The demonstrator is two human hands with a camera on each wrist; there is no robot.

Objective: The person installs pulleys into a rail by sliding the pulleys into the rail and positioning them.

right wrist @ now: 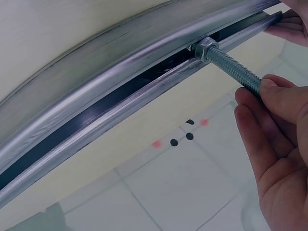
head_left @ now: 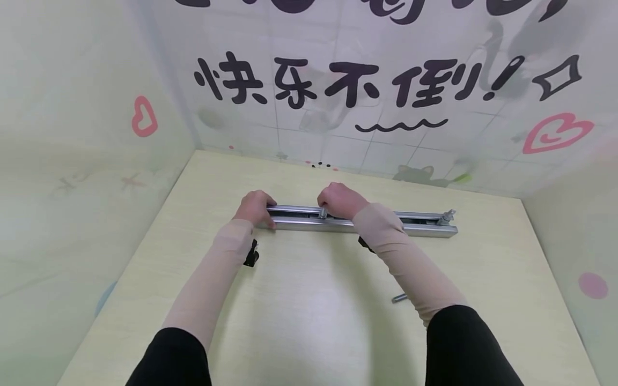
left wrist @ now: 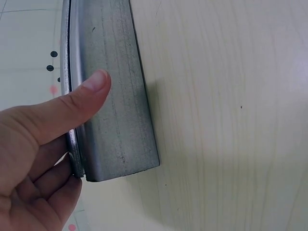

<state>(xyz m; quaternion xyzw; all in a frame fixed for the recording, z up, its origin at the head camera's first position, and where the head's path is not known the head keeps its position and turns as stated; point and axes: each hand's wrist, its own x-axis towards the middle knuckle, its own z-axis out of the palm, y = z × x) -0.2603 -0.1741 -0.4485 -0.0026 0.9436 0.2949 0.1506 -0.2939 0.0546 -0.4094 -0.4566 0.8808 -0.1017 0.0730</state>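
A slotted metal channel [head_left: 309, 224] lies across the table with its slot facing up. My left hand [head_left: 255, 208] grips its left end; in the left wrist view the thumb [left wrist: 91, 91] presses on the channel's side wall [left wrist: 118, 106] and the fingers curl behind. My right hand [head_left: 344, 200] pinches the free end of a threaded rod [right wrist: 236, 70] between thumb and fingertips. At the rod's other end a hex nut [right wrist: 207, 49] sits at the slot. What lies inside the channel under the nut is mostly hidden.
Another metal fitting [head_left: 446, 217] stands in the slot near the channel's right end. A short metal rod [head_left: 399, 298] lies on the table [head_left: 309, 321] beside the right forearm, partly covered by it. A printed wall sheet [head_left: 309, 134] rises behind the table.
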